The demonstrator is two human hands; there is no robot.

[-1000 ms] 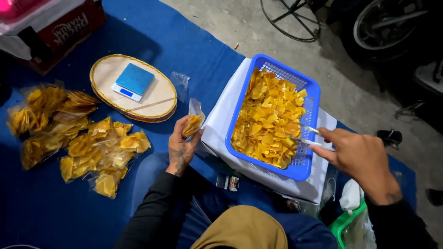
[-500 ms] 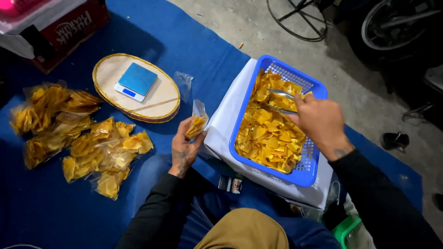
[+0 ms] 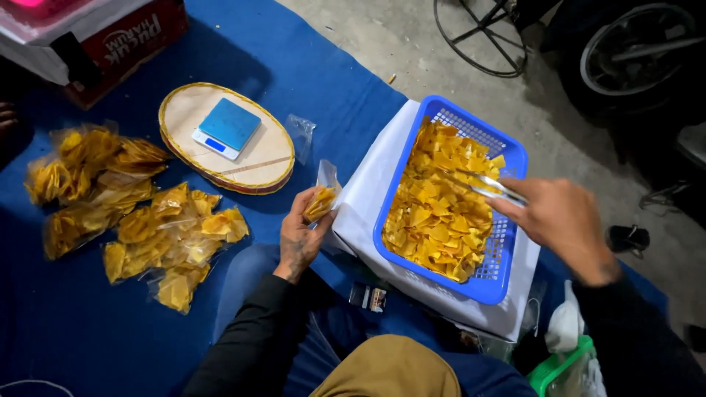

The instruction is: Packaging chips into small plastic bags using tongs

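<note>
Small clear bag (image 3: 322, 192), partly filled with yellow chips, sits in your left hand (image 3: 300, 234), near the scene's middle, just left of the white-covered box (image 3: 365, 192). Your fingers are curled closed around the bag's lower part, its open mouth pointing up and away from you.

Head view, right side: your right hand (image 3: 562, 220) grips metal tongs (image 3: 482, 184), fingers wrapped on the handle end. The tong tips reach left into the blue basket (image 3: 507, 259) and lie over the yellow chips (image 3: 440, 198); whether they pinch any chip cannot be told. The basket rests on the white-covered box.

Head view, left side: filled chip bags (image 3: 129, 213) lie in a heap on the blue mat (image 3: 88, 323). Beyond them a blue digital scale (image 3: 225, 129) stands on a round woven tray (image 3: 257, 165). An empty clear bag (image 3: 301, 136) lies just right of the tray.

Far left, a red-and-white carton (image 3: 103, 44) stands on the mat's edge. Far right, a wheel (image 3: 625, 51) stands on bare concrete.
</note>
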